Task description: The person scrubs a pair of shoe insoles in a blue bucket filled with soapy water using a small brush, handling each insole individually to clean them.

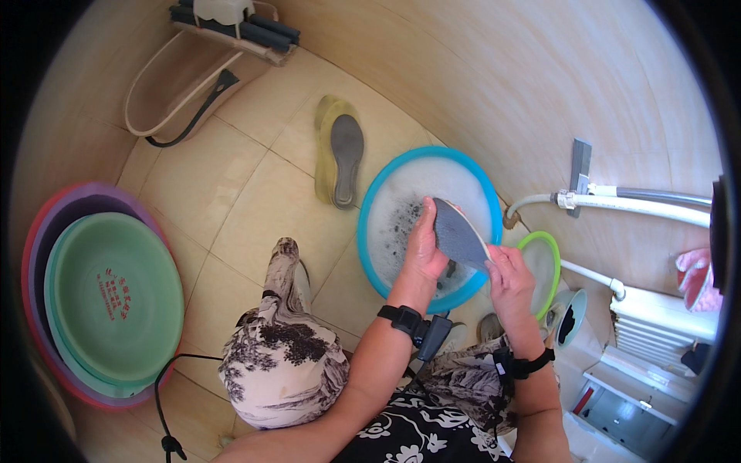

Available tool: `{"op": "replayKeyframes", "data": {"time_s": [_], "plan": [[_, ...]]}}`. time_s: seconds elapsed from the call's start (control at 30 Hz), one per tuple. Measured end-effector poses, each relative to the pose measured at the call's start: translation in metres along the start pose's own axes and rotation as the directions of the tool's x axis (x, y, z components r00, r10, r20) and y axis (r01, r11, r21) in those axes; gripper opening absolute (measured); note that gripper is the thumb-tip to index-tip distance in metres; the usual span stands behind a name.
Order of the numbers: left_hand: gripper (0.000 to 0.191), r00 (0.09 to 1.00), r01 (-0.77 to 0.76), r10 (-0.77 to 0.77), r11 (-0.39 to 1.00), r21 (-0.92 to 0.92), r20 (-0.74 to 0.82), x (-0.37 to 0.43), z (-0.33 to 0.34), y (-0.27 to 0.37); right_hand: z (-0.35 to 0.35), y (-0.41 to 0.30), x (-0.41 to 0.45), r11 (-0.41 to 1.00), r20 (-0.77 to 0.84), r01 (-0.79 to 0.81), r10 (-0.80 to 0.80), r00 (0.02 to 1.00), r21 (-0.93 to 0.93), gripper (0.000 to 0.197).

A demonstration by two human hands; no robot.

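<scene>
A grey shoe insole (460, 234) is held between both hands over a blue-rimmed basin (363, 254) of foamy water. My left hand (424, 246) grips its far end, with the thumb along the edge. The near end is pinched in the fingers of my right hand (509, 280). Dark bits lie among the suds, and a dark object partly shows in the water below the hands. On the tiled floor beyond the basin, another grey insole (347, 159) lies on yellowish insoles (324, 168).
Stacked plastic basins (116, 295) stand at left, the top one green. A mop bucket (185, 87) with a roller mop head (249, 29) is at the upper left. A green-rimmed basin (538, 272), white pipes (637, 208) and a radiator (660, 324) are at right.
</scene>
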State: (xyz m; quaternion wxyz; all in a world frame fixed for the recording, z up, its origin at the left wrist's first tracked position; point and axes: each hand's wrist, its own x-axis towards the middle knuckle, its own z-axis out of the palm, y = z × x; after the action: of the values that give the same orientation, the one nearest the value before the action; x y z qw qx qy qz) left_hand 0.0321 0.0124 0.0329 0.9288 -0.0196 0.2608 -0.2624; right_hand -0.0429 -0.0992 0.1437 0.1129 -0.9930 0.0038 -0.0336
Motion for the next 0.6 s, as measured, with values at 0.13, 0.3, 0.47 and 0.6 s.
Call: {"op": "replayKeyframes", "data": {"time_s": [0.13,0.3,0.47,0.6], "plan": [[0.032,0.93,-0.345,0.36,0.925,0.161,-0.075,0.009,-0.002,0.0,0.027,0.039,-0.007,0.842,0.194,-0.301,0.237,0.952,0.447,0.028],[0.045,0.774,-0.323,0.427,0.901,0.289,-0.468,0.022,-0.044,0.021,0.059,0.019,0.052,0.476,0.555,-0.616,0.28,0.783,0.628,0.031],[0.041,0.722,-0.353,0.458,0.889,0.293,-0.519,0.027,-0.042,0.019,0.117,0.003,0.121,0.269,0.611,-0.629,0.157,0.776,0.729,0.032],[0.045,0.74,-0.426,0.529,0.846,0.319,-0.414,0.029,-0.041,0.034,0.165,-0.011,0.159,0.126,0.707,-0.727,0.171,0.686,0.675,0.038]]}}
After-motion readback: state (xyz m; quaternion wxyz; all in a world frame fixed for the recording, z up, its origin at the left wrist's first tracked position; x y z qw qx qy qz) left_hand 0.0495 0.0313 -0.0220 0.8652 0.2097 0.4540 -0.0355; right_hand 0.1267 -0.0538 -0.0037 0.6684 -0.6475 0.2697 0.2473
